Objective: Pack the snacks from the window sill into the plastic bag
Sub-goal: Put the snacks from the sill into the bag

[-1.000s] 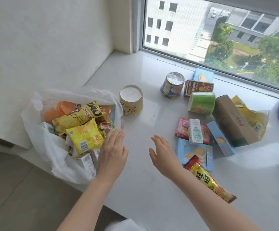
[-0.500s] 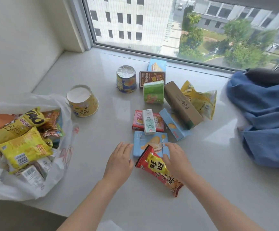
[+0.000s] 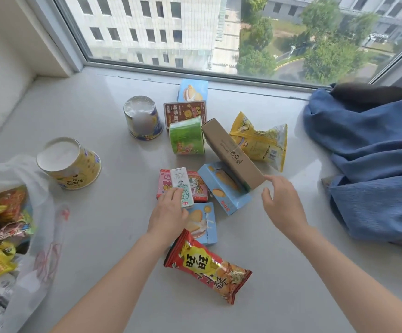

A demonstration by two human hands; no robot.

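Note:
The white plastic bag (image 3: 41, 212) lies open at the left edge, holding several yellow and red snack packs. Loose snacks sit mid-sill: a small white-green carton (image 3: 180, 182) on a pink packet (image 3: 198, 186), two light-blue biscuit boxes (image 3: 224, 191) (image 3: 206, 227), a tilted brown box (image 3: 231, 152) and a red-yellow packet (image 3: 207, 265). My left hand (image 3: 168, 212) rests its fingertips on the carton's near end. My right hand (image 3: 283, 203) hovers with fingers spread, one fingertip at the brown box's near corner.
Further back stand a yellow cup (image 3: 72, 164), a blue cup (image 3: 142, 121), a green roll (image 3: 186, 138), a brown chocolate box (image 3: 185, 111), a blue packet (image 3: 192, 90) and a yellow bag (image 3: 260, 140). Crumpled blue cloth (image 3: 368, 164) fills the right. The window frame borders the back.
Both hands moved away from the bag and forward over the snack pile. The left reached the carton, and the right went from the red-yellow packet to the brown box.

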